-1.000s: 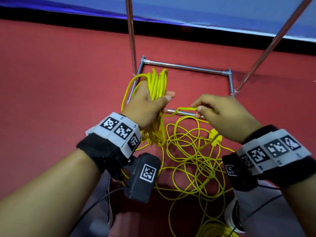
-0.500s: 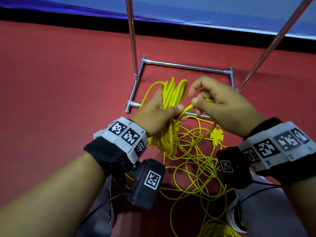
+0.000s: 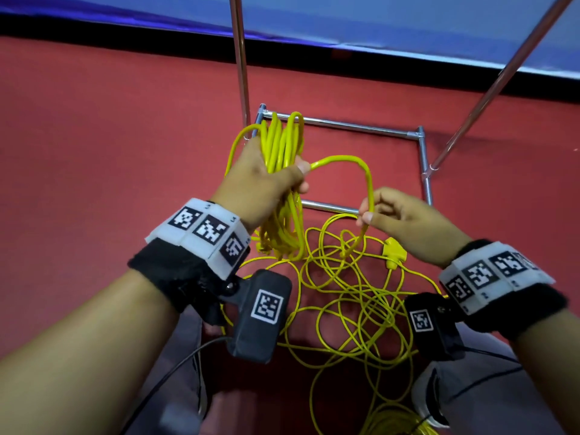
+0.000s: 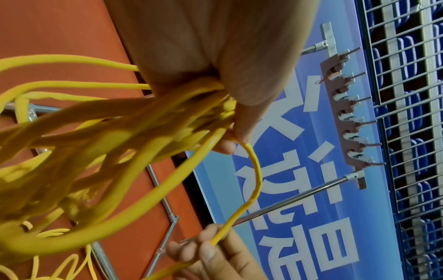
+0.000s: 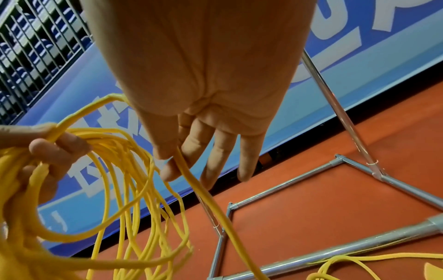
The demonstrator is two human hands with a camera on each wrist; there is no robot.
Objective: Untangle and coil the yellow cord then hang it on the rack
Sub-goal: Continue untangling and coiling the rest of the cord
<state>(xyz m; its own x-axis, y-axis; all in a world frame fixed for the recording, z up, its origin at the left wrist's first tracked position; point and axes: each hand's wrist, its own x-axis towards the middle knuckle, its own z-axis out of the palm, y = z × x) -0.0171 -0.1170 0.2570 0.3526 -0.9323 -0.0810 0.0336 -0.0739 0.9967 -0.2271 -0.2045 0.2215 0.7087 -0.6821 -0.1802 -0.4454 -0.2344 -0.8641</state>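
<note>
My left hand [image 3: 270, 177] grips a bundle of several coiled loops of the yellow cord [image 3: 284, 146], held upright above the rack's base. From its thumb a free arc of cord runs right to my right hand [image 3: 370, 215], which pinches the strand between thumb and forefinger, its other fingers loose. The rest of the cord lies in a loose tangle [image 3: 348, 296] on the red floor below both hands, with a yellow plug [image 3: 394, 251] beside it. The left wrist view shows the rack's hook bar [image 4: 350, 106] high against a blue banner. The pinched strand [image 5: 203, 193] runs down from my fingertips in the right wrist view.
The rack's steel base frame [image 3: 422, 158] sits on the red floor, with two slanted poles [image 3: 240, 58] rising from it. A blue banner [image 3: 345, 17] and a wire fence [image 4: 407, 75] stand behind. More cord [image 3: 389, 422] is heaped near my shoe at the bottom edge.
My right hand has moved from beside the coil down and to the right, drawing out a new arc of cord. My left hand lifted the coil slightly up and left.
</note>
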